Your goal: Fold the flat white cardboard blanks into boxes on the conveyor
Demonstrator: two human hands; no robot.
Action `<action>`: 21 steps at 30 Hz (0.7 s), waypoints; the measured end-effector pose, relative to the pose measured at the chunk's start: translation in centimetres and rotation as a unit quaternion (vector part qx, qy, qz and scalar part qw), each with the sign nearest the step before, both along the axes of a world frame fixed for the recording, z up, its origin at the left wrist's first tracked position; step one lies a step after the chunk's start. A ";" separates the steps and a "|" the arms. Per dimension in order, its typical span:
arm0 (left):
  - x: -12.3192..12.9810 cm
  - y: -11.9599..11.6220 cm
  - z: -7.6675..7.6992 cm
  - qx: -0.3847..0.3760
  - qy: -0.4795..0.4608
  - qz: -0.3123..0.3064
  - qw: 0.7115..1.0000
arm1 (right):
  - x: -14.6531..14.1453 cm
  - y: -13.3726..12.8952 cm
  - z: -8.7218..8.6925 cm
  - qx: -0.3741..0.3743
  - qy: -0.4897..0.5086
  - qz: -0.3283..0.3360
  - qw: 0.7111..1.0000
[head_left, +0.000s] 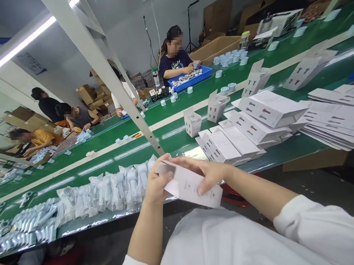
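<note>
Close to my body, both hands hold one white printed box (194,186) over the near edge of the green belt. My left hand (158,182) wraps round its left end, with the thumb at a grey opening. Across the top reaches my right hand (209,172), its thumb pressing on the printed face. Folded white boxes (230,144) lie stacked beyond my right hand. Further right is a pile of flat white cartons (337,115). To the left of my hands stands a row of bagged light-blue items (109,190).
Open white boxes (192,122) stand on the belt (164,121). A slanted metal post (104,69) rises ahead. Across the belt, a person works at a blue tray (192,79) near several blue cups (231,58). More people sit at the far left.
</note>
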State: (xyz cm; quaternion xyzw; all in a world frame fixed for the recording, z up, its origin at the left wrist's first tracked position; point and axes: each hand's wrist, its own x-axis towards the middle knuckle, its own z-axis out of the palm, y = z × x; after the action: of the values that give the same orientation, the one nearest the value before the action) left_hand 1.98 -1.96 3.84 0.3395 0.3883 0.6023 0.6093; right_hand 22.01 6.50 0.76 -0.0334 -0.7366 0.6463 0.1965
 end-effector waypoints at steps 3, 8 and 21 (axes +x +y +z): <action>1.1 -0.4 0.2 -0.041 -0.006 0.146 0.988 | -0.1 -2.3 1.1 0.195 0.009 -0.198 0.961; 1.6 -1.2 0.6 -0.003 0.041 0.181 0.983 | -1.7 -3.7 2.5 0.370 0.019 -0.285 0.884; 0.1 0.2 -2.5 -0.057 -0.001 0.011 0.998 | -1.0 -1.1 3.6 0.243 -0.101 -0.127 0.956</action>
State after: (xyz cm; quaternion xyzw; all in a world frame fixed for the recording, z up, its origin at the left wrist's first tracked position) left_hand 2.13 -1.79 1.34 0.2994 0.4251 0.5864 0.6210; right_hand 21.01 5.37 4.38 -0.1427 -0.8771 0.4107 0.2040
